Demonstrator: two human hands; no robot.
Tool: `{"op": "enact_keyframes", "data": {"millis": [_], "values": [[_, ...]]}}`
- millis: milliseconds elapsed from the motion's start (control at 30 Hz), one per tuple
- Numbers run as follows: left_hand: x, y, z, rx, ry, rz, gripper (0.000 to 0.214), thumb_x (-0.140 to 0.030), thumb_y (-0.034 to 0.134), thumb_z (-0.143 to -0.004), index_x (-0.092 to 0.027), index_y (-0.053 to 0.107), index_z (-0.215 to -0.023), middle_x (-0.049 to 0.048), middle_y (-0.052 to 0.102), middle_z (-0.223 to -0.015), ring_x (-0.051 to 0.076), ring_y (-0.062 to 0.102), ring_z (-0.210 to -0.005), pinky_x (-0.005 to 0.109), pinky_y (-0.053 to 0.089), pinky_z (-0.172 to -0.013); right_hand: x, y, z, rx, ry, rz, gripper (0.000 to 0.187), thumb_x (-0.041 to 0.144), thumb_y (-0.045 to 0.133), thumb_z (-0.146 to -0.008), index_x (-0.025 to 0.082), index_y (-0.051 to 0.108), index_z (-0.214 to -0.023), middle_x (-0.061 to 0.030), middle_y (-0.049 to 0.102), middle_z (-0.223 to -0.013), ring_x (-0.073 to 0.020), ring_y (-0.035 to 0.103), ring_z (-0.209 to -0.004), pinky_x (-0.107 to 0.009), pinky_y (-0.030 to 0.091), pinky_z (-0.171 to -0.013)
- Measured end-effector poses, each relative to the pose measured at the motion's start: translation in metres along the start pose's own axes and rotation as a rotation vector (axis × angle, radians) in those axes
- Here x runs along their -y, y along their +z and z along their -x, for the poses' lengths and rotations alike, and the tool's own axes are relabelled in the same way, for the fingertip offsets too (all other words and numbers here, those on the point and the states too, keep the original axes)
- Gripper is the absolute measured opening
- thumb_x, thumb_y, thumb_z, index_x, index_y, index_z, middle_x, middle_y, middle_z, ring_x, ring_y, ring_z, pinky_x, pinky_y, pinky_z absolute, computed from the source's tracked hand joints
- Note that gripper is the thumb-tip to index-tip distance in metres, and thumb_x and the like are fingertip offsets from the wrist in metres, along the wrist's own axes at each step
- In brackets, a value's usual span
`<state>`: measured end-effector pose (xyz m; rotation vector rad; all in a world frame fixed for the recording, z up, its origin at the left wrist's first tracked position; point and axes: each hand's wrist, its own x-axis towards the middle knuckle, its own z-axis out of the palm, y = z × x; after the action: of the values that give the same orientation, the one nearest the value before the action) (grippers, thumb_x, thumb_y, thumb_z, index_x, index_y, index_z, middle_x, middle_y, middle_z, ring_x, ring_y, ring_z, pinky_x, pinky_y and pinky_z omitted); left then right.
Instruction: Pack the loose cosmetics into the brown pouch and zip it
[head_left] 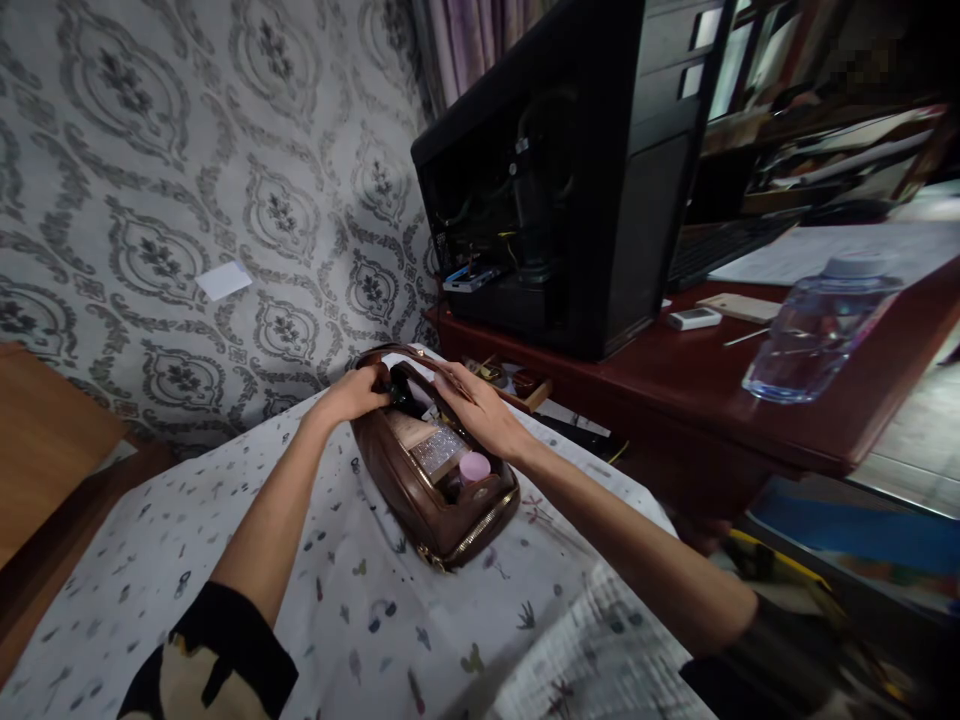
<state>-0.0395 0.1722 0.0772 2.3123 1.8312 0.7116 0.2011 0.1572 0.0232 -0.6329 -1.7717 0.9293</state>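
An open brown leather bag point(420, 490) with a gold zip lies on a white patterned cloth point(360, 610). My left hand point(356, 393) reaches into the bag's far end, its fingers closed round a dark object point(396, 392) that I cannot name. My right hand point(480, 410) lies along the bag's right rim with its fingers stretched out, holding the opening apart. Inside the bag I see a glittery silver item point(436, 450), a beige flat case point(409, 428) and a round pink lid point(475, 466).
A dark red wooden desk point(675, 390) stands to the right with an open black computer case point(555, 190), a clear water bottle point(817, 330), a small white device point(694, 318) and a laptop. Patterned wallpaper lies behind. A wooden surface point(45, 440) is at the left.
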Motion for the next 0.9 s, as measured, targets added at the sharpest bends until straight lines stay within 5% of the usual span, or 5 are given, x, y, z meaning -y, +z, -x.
{"op": "enact_keyframes", "data": {"millis": [233, 400, 600, 733, 900], "values": [[-0.034, 0.004, 0.015, 0.071, 0.124, 0.046, 0.034, -0.029, 0.062, -0.08, -0.022, 0.075, -0.111, 0.0049, 0.076, -0.119, 0.027, 0.067, -0.114, 0.036, 0.05, -0.104, 0.001, 0.001, 0.0, -0.031, 0.011, 0.003, 0.048, 0.053, 0.044, -0.101, 0.022, 0.059, -0.134, -0.0072, 0.066, -0.135, -0.028, 0.058, -0.13, -0.047, 0.04, -0.116], [-0.043, 0.003, 0.011, 0.149, 0.185, 0.143, 0.023, -0.03, 0.062, -0.081, -0.021, 0.078, -0.096, 0.0042, 0.079, -0.106, 0.024, 0.07, -0.104, 0.033, 0.05, -0.101, 0.002, 0.001, 0.0, -0.032, 0.02, 0.029, 0.044, 0.051, 0.044, -0.101, 0.025, 0.06, -0.133, -0.0047, 0.068, -0.131, -0.0279, 0.058, -0.13, -0.046, 0.04, -0.117], [-0.032, -0.024, 0.011, 0.16, 0.097, -0.201, 0.011, -0.032, 0.067, -0.077, -0.025, 0.075, -0.076, -0.0012, 0.073, -0.076, 0.02, 0.064, -0.075, 0.028, 0.051, -0.079, 0.001, -0.001, 0.0, -0.025, 0.009, 0.033, 0.047, 0.052, 0.044, -0.1, 0.022, 0.06, -0.133, -0.0054, 0.068, -0.131, -0.0285, 0.057, -0.13, -0.045, 0.041, -0.116], [-0.035, -0.025, 0.025, 0.132, 0.106, -0.163, 0.02, -0.029, 0.058, -0.085, -0.024, 0.076, -0.092, 0.0005, 0.076, -0.089, 0.022, 0.067, -0.082, 0.03, 0.049, -0.079, 0.002, 0.001, 0.0, -0.035, 0.025, 0.036, 0.047, 0.052, 0.045, -0.1, 0.021, 0.06, -0.132, -0.0068, 0.068, -0.131, -0.0302, 0.059, -0.127, -0.047, 0.042, -0.114], [-0.049, -0.02, 0.044, 0.161, 0.209, -0.047, 0.038, -0.049, 0.066, -0.086, -0.023, 0.072, -0.114, 0.008, 0.072, -0.116, 0.029, 0.065, -0.108, 0.037, 0.05, -0.095, 0.003, 0.001, 0.0, -0.023, 0.012, 0.03, 0.046, 0.054, 0.044, -0.101, 0.024, 0.059, -0.133, -0.005, 0.068, -0.132, -0.0284, 0.059, -0.126, -0.046, 0.044, -0.113]]}}
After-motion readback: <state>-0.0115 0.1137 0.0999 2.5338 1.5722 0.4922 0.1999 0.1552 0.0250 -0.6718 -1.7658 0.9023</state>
